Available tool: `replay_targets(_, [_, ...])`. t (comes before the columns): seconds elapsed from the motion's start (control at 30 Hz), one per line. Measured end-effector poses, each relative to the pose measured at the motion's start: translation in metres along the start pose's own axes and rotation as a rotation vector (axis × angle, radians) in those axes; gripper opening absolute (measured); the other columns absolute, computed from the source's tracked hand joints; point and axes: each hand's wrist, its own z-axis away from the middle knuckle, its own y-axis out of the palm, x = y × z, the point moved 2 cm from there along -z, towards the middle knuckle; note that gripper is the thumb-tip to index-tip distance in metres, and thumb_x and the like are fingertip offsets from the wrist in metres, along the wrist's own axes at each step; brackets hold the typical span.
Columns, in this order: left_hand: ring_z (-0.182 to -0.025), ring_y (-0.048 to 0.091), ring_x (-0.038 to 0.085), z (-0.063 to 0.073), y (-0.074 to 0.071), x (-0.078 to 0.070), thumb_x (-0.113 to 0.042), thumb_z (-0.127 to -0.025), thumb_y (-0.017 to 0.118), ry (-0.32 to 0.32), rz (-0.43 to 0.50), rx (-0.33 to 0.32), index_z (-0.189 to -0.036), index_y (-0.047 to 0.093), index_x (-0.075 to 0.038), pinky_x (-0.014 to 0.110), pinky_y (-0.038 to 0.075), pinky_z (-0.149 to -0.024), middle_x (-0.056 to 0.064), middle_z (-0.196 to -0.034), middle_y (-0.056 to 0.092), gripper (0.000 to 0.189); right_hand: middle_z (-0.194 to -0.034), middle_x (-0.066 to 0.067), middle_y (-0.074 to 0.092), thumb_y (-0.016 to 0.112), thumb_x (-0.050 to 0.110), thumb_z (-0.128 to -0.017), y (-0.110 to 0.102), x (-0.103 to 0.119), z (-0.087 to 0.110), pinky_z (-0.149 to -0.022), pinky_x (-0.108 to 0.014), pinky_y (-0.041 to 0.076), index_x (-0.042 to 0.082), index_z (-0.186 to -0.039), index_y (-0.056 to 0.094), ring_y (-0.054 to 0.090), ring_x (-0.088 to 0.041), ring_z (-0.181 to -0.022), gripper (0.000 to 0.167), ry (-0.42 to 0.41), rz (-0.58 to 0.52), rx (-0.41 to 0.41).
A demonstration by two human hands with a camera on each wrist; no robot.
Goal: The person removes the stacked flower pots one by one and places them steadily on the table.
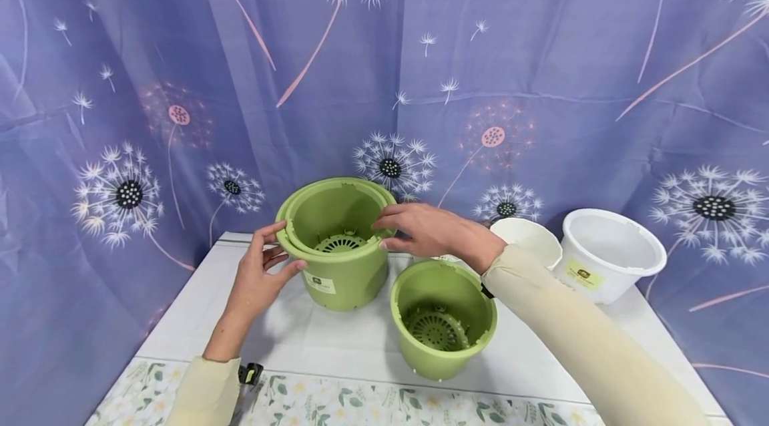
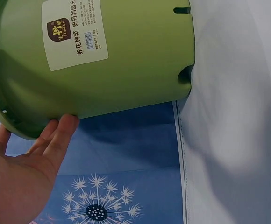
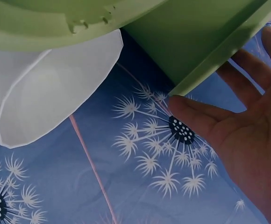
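Observation:
At the left, a smaller green flowerpot (image 1: 338, 209) sits inside a larger green flowerpot (image 1: 345, 289) with a paper label. My left hand (image 1: 258, 276) holds the larger pot's rim at its left front, fingertips (image 2: 67, 122) against the outside below the rim. My right hand (image 1: 423, 229) is over the right rim, its fingers loosely extended across the mouth. The right thumb (image 3: 191, 109) appears to touch the rim edge in the right wrist view. Another green flowerpot (image 1: 441, 359) stands upright in front, below my right forearm, with a slotted base inside.
A white pot (image 1: 607, 262) with a yellow label stands at the far right. Beside it is a white faceted pot (image 1: 531, 239), partly behind my right arm. A white cloth (image 1: 300, 346) covers the table, with a floral front strip (image 1: 360, 406). Behind hangs a purple dandelion curtain (image 1: 456, 45).

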Motion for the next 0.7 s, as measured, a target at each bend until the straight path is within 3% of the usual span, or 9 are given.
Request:
replay_targets(0.47, [-0.127, 0.063, 0.034, -0.003, 0.01, 0.002, -0.017, -0.092, 0.086, 0.005, 0.035, 0.014, -0.161, 0.041, -0.023, 0.038, 0.056, -0.114, 0.016, -0.132, 0.051, 0.082, -0.142, -0.016, 0.066, 0.06, 0.037, -0.109, 0.004, 0.001, -0.004, -0.123, -0.051, 0.046, 0.002, -0.141, 0.066, 0.06, -0.034, -0.135, 0.047, 0.023, -0.002, 0.08])
replay_targets(0.7, [-0.126, 0.064, 0.034, 0.0, 0.002, 0.003, -0.015, -0.09, 0.087, 0.003, 0.009, -0.016, -0.16, 0.043, -0.023, 0.038, 0.057, -0.112, 0.015, -0.13, 0.052, 0.082, -0.139, -0.015, 0.068, 0.06, 0.038, -0.109, 0.002, 0.006, -0.018, -0.123, -0.049, 0.046, 0.003, -0.14, 0.067, 0.061, -0.033, -0.134, 0.047, 0.016, -0.019, 0.152])
